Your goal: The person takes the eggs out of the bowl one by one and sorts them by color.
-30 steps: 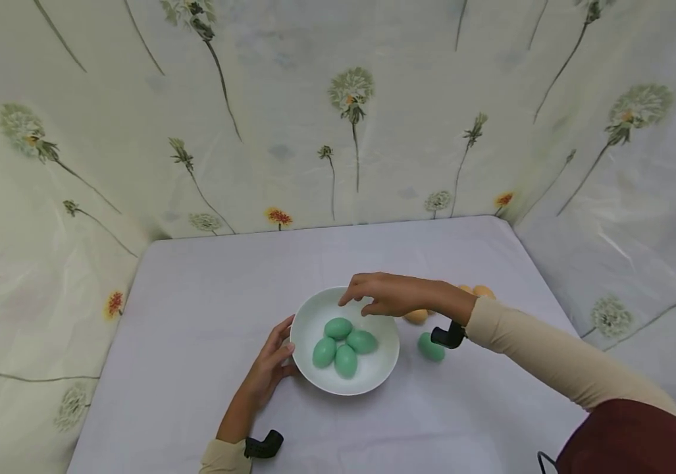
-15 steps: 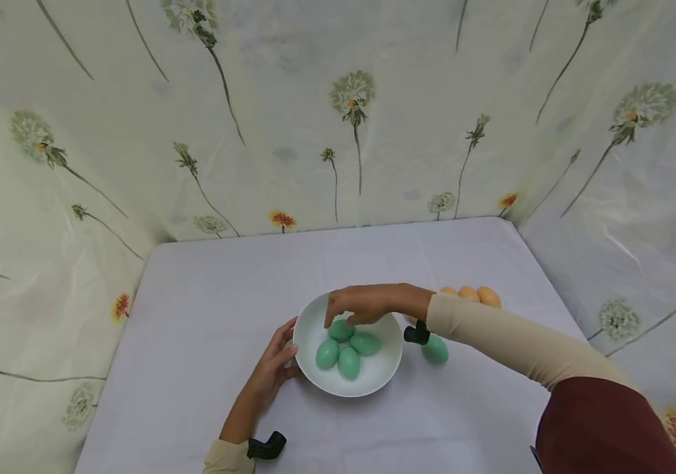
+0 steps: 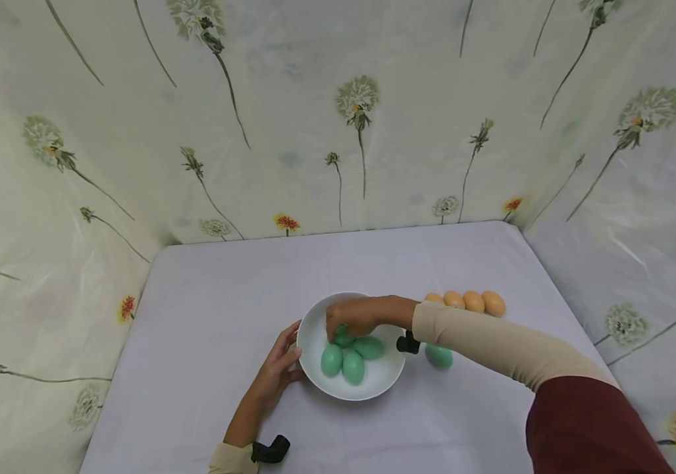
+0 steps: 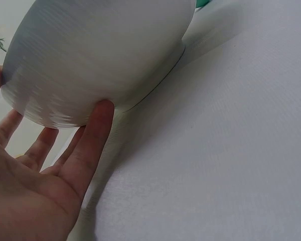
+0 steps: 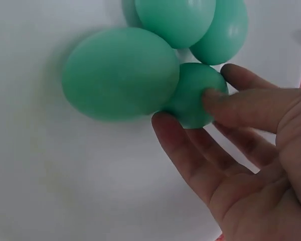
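A white bowl (image 3: pixel 379 388) stands on the table with several green eggs (image 3: pixel 353 368) in it. My right hand (image 3: pixel 354 317) reaches into the bowl; in the right wrist view, its thumb and fingers pinch one green egg (image 5: pixel 188 98) that lies against the others. In the head view that egg is partly hidden under the hand. My left hand (image 3: pixel 274 370) rests on the bowl's left side, its fairly straight fingers (image 4: pixel 93 135) touching the outer wall, as the left wrist view shows.
Right of the bowl lies another green egg (image 3: pixel 439 356), partly behind the right wrist's camera (image 3: pixel 409 343). Several orange eggs (image 3: pixel 474 301) sit in a row beyond the right forearm. A white cloth covers the table (image 3: pixel 225 296); flower-printed curtains (image 3: pixel 290 118) surround it.
My right hand has moved left and down into the bowl, and its fingers have closed on a green egg. The left hand has stayed at the bowl's side.
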`<state>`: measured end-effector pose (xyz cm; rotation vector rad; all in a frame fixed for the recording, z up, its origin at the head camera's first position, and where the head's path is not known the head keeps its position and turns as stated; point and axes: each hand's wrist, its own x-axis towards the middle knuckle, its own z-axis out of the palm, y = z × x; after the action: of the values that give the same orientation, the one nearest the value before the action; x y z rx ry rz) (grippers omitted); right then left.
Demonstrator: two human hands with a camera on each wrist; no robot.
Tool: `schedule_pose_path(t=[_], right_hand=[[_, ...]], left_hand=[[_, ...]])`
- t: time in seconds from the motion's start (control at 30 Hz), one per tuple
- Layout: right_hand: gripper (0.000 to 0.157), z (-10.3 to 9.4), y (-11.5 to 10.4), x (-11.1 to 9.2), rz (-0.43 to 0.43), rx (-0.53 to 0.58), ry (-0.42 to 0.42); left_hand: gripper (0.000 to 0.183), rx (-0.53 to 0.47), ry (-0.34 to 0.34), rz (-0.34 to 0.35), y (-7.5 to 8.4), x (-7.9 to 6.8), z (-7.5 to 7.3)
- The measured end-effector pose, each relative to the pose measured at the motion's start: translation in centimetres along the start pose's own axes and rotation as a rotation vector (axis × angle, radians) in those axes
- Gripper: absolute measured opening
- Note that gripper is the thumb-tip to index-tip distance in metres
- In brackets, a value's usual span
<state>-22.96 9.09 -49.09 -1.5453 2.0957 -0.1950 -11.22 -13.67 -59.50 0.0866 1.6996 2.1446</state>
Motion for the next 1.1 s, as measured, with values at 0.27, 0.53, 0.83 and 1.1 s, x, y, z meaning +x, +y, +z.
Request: schedule_pose_path(t=[0.27,0.53,0.83,1.1], right_hand=[[0.028,1.3,-0.7,0.4,0.164,0.079,-0.021],[0.030,2.5,-1.2,0.3,0.269,0.128,0.014],[0.033,1.8,-1.2,0.0,0.222,0.119,0.009],[0.034,-0.3,-0.6,-2.6,0.212,0.167,0.127]], left_hand=[[0.054,0.003,-0.015,-0.005,0.0,-0.1,0.1],[0.056,0.004,-0.025,0.000,-0.3,0.1,0.4],[0.055,0.005,0.026,-0.003,-0.6,-0.3,0.7],[0.053,0.022,0.031,-0.007,0.0,-0.2,0.6]])
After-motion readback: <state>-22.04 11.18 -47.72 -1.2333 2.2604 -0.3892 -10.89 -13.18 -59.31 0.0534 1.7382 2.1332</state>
